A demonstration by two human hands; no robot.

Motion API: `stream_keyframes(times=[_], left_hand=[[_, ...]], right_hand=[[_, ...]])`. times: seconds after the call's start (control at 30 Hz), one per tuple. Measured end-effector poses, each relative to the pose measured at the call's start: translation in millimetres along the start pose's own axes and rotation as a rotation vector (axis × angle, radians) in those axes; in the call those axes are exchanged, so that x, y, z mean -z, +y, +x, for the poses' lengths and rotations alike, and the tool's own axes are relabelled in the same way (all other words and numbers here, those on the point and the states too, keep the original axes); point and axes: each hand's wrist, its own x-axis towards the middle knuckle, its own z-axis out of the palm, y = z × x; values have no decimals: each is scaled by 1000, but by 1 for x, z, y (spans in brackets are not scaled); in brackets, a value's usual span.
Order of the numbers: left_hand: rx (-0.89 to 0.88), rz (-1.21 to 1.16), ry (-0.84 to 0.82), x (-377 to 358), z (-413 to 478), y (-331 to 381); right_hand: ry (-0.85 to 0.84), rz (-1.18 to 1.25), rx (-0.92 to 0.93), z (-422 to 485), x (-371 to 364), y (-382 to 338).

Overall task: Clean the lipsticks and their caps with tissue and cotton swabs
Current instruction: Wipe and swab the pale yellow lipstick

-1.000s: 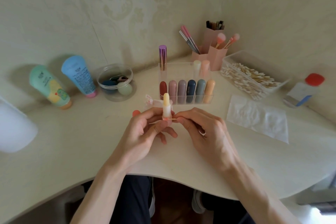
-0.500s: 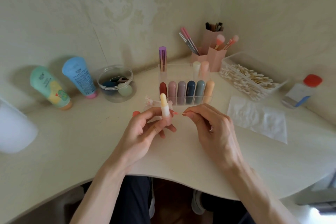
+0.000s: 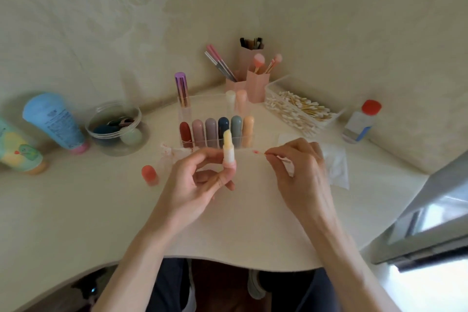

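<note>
1. Lipstick, uncapped, stands upright in the left hand above the near middle of the table. Thumb and fingers are curled round its lower barrel, and the pale bullet is bare on top.
2. It looks light. The barrel seems stiff, smooth and probably slippery, while the waxy bullet is soft and would likely smear or snap under a sideways push. The safe hold is low on the barrel.
3. The right hand pinches a cotton swab along its stick. The pink-stained tip points at the lipstick but is apart from it. The stick is thin and likely bends, so it suits only a light touch.
4. A small orange cap stands on the table left of the left hand. It is rigid and would tip easily, so it is best taken by its sides.
5. A stained tissue lies just behind the left hand and a clean tissue beyond the right. Both are limp.
6. Farther back, capped lipsticks stand in a clear rack, with a swab box to its right.
</note>
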Motion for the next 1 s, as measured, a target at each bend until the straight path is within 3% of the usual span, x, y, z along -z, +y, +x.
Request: stream_keyframes(times=[0.2, 0.4, 0.53, 0.63, 0.8, 1.0], left_hand=[[-2, 29, -32, -29, 11, -2], [35, 59, -5, -32, 8, -2], [43, 50, 25, -23, 2, 1], [63, 13, 55, -16, -4, 4], [82, -32, 138, 1, -15, 4], [112, -206, 293, 26, -29, 1]], right_hand=[[32, -247, -157, -1, 20, 24], [7, -217, -215, -5, 21, 28], [66, -209, -153, -6, 19, 21], [67, -44, -26, -5, 15, 2], [-297, 497, 88, -10, -1, -45], [-439, 799, 66, -10, -29, -70]])
